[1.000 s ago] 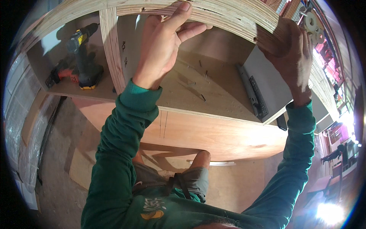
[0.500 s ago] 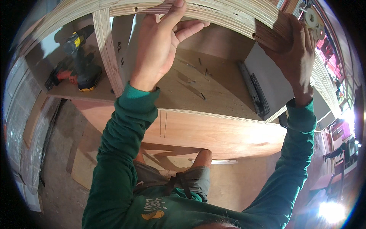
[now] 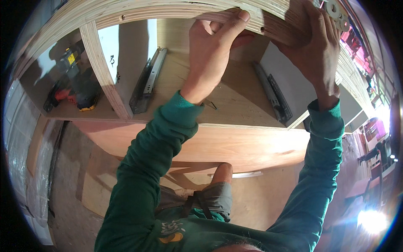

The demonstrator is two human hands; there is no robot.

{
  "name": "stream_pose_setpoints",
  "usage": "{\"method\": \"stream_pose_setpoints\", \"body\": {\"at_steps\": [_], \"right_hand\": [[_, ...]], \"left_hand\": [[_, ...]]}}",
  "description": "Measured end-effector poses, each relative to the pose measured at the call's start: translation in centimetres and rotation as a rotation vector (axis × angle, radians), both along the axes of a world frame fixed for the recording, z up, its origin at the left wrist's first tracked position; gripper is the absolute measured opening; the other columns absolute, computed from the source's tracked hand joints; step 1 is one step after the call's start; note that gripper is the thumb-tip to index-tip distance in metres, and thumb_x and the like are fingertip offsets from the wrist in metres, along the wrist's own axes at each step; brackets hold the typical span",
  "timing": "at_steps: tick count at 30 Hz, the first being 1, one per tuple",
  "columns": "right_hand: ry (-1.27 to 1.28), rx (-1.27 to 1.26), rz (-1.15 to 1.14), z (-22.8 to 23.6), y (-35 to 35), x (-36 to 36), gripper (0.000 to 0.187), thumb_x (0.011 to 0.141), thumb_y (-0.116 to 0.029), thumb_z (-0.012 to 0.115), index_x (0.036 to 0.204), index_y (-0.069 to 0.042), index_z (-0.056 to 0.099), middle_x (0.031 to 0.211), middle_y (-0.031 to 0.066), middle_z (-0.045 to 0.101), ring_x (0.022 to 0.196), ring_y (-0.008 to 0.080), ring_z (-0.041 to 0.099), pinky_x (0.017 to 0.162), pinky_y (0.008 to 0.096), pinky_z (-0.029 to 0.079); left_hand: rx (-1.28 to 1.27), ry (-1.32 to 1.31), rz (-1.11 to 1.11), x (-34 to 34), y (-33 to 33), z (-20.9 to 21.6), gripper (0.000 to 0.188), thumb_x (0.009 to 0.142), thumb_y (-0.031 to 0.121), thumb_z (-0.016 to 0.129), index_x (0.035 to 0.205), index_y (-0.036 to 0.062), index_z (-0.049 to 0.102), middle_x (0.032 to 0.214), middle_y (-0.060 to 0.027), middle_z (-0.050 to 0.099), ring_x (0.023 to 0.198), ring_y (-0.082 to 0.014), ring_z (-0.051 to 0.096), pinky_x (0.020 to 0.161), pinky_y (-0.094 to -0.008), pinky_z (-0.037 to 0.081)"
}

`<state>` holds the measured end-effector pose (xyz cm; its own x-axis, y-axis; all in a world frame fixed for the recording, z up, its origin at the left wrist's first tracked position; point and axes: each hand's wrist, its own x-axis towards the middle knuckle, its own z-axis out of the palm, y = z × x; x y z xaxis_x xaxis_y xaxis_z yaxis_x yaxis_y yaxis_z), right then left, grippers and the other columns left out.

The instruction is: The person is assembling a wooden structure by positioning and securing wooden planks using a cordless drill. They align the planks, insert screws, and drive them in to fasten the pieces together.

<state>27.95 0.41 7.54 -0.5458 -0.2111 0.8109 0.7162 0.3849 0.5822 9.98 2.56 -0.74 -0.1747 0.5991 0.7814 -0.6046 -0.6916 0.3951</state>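
By the left hand [image 3: 210, 56] the plywood strip [image 3: 168, 14] is pinched, the thumb laid on its face and the other fingers tucked behind and under it. By the right hand [image 3: 315, 48] the same strip is clasped farther right, together with the outer board [image 3: 71, 21] that is set along its upper side; part of this grip is hidden by the hand itself. The strip is held across the upper front of an open cabinet [image 3: 235, 113], and a drilled hole [image 3: 262, 29] is seen in it between the hands. At the strip's left end an upright divider [image 3: 105, 69] is met. Below the strip, the compartment is flanked by a left drawer slide [image 3: 149, 80] and a right drawer slide [image 3: 275, 94], and a dark screw [image 3: 214, 106] is seen on its base. Left of the strip, behind the divider, a drill [image 3: 75, 80] is placed beside a red-and-black tool [image 3: 63, 95]. Farther left of the strip, panels wrapped in clear film [image 3: 19, 130] are seen; well below it, a white strip [image 3: 247, 174] is left on the floor [image 3: 273, 191].
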Motion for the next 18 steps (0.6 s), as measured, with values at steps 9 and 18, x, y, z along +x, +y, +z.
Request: {"method": "stream_pose_setpoints", "body": {"at_steps": [9, 18], "right_hand": [[-0.003, -0.064, -0.120, -0.1, 1.1, 1.8, 0.084, 0.062, -0.026, 0.097, 0.134, -0.009, 0.058, 0.117, 0.0139, 0.067, 0.105, 0.0344, 0.068, 0.089, 0.0449, 0.056], [-0.070, -0.015, -0.200, -0.2, -0.2, 0.8, 0.082, 0.069, -0.028, 0.094, 0.139, -0.009, 0.056, 0.115, 0.0134, 0.066, 0.105, 0.0324, 0.068, 0.087, 0.0428, 0.056]], "left_hand": [[0.070, 0.060, 0.184, -1.8, 1.2, -0.6, 0.022, 0.093, 0.017, 0.077, 0.102, -0.0022, 0.072, 0.095, -0.0066, 0.074, 0.083, -0.0117, 0.067, 0.077, -0.0281, 0.054], [-0.072, -0.196, 0.066, -13.4, -1.6, -1.3, 0.044, 0.102, 0.041, 0.063, 0.122, 0.0024, 0.061, 0.101, -0.0096, 0.069, 0.092, -0.0178, 0.069, 0.080, -0.0340, 0.060]]}}
